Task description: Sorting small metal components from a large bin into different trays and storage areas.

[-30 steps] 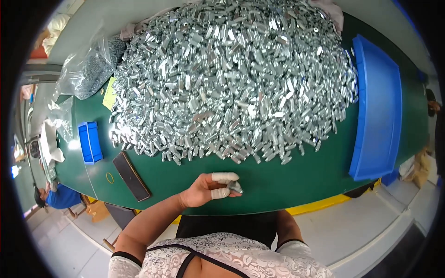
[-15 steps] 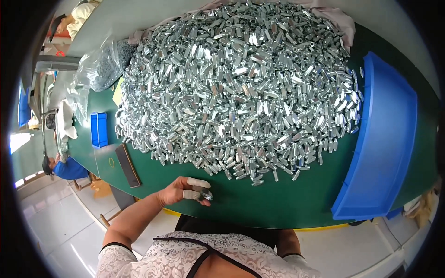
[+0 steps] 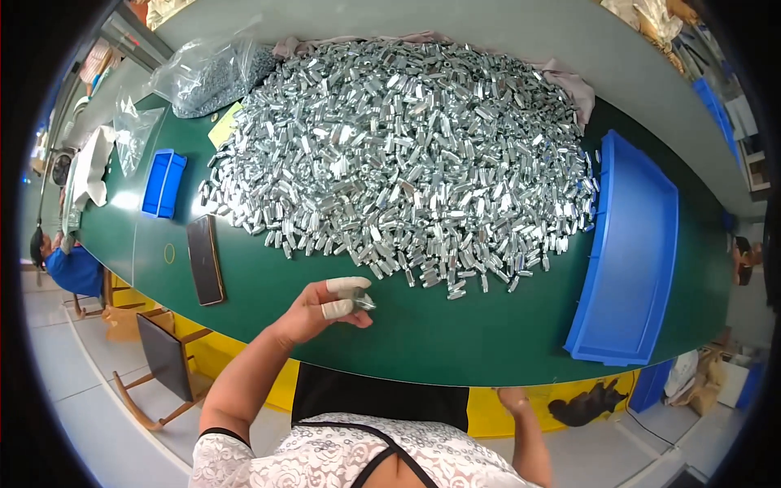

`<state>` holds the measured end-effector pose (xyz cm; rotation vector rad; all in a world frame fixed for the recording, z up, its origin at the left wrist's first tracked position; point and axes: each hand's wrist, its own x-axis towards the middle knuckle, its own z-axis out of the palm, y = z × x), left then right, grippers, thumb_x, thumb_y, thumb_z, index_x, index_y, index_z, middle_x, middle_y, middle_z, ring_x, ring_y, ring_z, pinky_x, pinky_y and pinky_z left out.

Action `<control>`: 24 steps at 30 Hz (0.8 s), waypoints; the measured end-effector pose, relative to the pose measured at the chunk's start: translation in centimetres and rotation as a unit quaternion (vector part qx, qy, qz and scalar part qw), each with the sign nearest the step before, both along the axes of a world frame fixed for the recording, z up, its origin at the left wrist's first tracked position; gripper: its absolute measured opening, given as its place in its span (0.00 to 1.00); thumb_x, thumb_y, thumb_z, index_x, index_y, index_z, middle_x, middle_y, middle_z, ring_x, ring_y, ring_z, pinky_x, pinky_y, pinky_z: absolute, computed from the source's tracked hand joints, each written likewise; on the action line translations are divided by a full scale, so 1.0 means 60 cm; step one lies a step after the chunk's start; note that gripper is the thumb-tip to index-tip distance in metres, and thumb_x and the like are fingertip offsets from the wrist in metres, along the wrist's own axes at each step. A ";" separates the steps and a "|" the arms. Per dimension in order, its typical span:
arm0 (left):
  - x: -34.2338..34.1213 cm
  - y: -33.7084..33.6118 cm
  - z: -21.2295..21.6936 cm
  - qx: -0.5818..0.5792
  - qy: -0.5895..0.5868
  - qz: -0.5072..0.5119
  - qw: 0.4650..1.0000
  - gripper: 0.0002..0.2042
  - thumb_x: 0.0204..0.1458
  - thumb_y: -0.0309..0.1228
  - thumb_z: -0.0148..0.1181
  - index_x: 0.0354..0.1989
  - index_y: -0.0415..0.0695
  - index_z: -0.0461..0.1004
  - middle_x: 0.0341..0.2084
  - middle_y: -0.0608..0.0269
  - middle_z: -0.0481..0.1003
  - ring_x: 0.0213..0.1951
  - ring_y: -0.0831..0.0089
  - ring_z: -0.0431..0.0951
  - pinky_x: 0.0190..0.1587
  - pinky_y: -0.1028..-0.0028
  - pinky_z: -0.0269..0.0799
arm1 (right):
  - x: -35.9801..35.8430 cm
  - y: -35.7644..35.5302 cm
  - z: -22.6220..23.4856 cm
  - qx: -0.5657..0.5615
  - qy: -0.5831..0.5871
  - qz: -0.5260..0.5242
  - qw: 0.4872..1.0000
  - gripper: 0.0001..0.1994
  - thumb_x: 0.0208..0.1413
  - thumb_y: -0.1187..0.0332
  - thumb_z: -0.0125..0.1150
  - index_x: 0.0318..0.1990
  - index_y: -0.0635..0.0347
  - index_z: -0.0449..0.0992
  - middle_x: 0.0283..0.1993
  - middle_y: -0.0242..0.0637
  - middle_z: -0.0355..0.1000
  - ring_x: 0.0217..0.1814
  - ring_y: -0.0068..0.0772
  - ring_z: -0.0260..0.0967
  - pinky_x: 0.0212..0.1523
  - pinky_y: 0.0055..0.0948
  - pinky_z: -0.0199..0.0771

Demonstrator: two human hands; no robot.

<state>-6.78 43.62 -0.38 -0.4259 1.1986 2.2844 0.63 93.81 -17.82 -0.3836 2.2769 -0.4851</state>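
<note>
A wide heap of shiny, silver six-sided metal sleeves, like long coupling nuts (image 3: 390, 154), covers the middle of the green table (image 3: 455, 342). My left hand (image 3: 313, 313) is over the table just in front of the heap's near edge, with pale finger covers on two fingers. Between its thumb and fingers it pinches at least one metal sleeve (image 3: 364, 301); how many is hidden. Down by the table's front edge, to the right of my body, is my right hand (image 3: 512, 398). Its fingers are too small and partly hidden to read.
A large blue tray (image 3: 626, 252) lies at the right. To the left are a small blue bin (image 3: 164, 183), a dark phone-like slab (image 3: 205, 260), a rubber band (image 3: 169, 253) and a clear bag of small parts (image 3: 215, 85). A person in blue (image 3: 73, 268) sits far left.
The whole view has shifted as my head moved. My right forearm and hand have come into sight below the table edge. My left hand keeps its pinch on the metal.
</note>
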 end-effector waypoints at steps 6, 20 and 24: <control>-0.014 0.113 0.015 -0.015 0.149 -0.062 0.987 0.19 0.57 0.29 0.49 0.57 0.38 0.60 0.42 0.58 0.70 0.39 0.70 0.74 0.46 0.70 0.69 | -0.093 -0.246 0.362 -0.362 -0.084 -0.358 0.857 0.12 0.56 0.68 0.51 0.43 0.66 0.72 0.30 0.39 0.73 0.33 0.28 0.70 0.39 0.29 0.71; -0.056 0.146 -0.023 -0.111 0.173 0.006 0.979 0.20 0.57 0.28 0.49 0.56 0.35 0.58 0.30 0.61 0.70 0.31 0.79 0.71 0.37 0.78 0.69 | -0.266 -0.424 0.290 -0.435 -0.021 -0.205 0.876 0.08 0.53 0.69 0.59 0.37 0.64 0.72 0.25 0.35 0.71 0.23 0.22 0.68 0.26 0.22 0.68; -0.053 0.144 -0.023 -0.157 0.175 -0.004 0.972 0.22 0.57 0.34 0.49 0.57 0.35 0.57 0.38 0.56 0.70 0.37 0.73 0.73 0.42 0.74 0.69 | -0.271 -0.423 0.269 -0.435 0.006 -0.198 0.879 0.06 0.51 0.69 0.60 0.34 0.62 0.73 0.23 0.37 0.71 0.21 0.25 0.68 0.23 0.23 0.66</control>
